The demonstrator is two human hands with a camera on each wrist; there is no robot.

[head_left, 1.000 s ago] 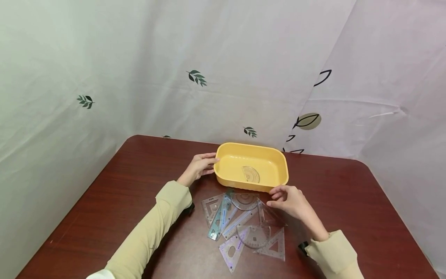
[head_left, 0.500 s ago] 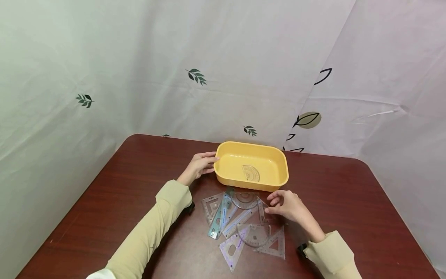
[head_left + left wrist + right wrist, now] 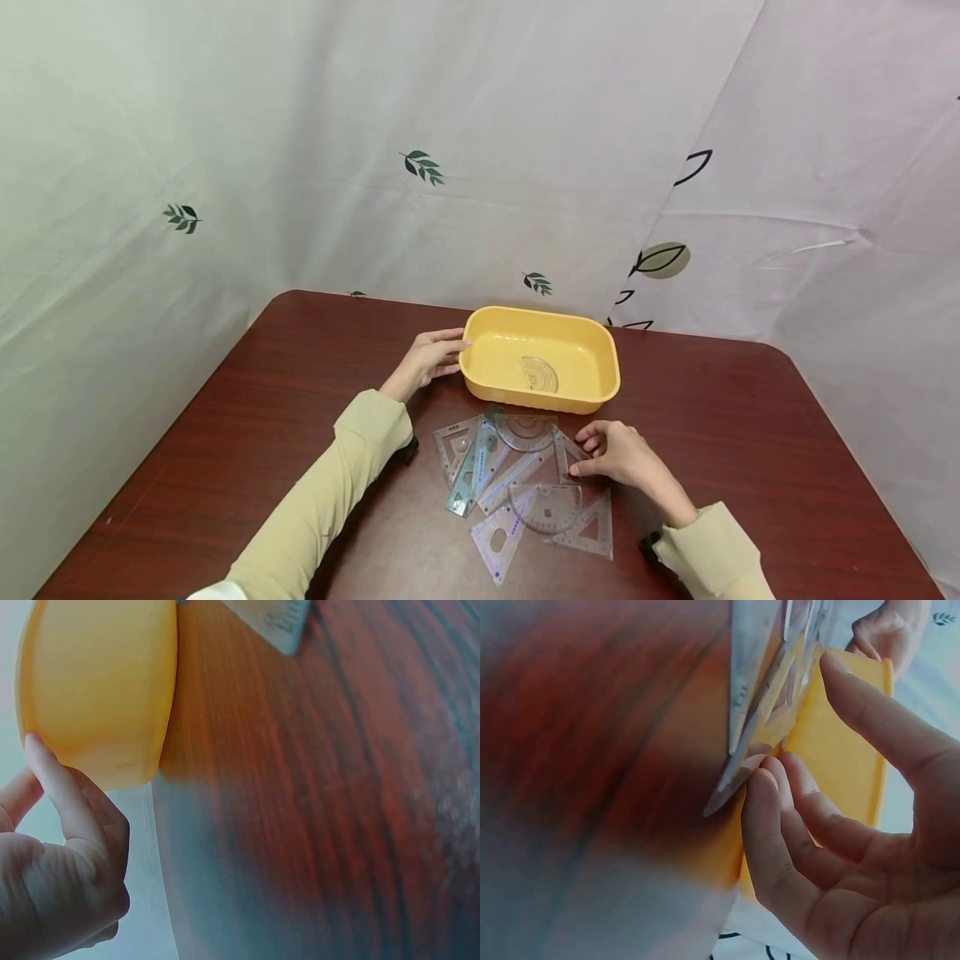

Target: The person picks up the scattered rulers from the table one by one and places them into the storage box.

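Observation:
At the left end of a yellow plastic basket, my left hand holds the rim, thumb over it and fingers outside. A small clear protractor lies inside the basket. My right hand is bent over a clear set square at the right of the pile; in the right wrist view the fingertips touch its edge, thumb spread away from them. In front of the basket lie clear protractors, set squares, a teal ruler, clear rulers and a purplish set square, overlapping.
The dark red wooden table carries everything. Its far edge meets a pale cloth backdrop printed with leaves, just behind the basket. Bare tabletop shows on both sides of the basket.
My right hand has moved from the basket's front right corner down toward me, onto the set square at the pile's right. The left hand and the basket stay put.

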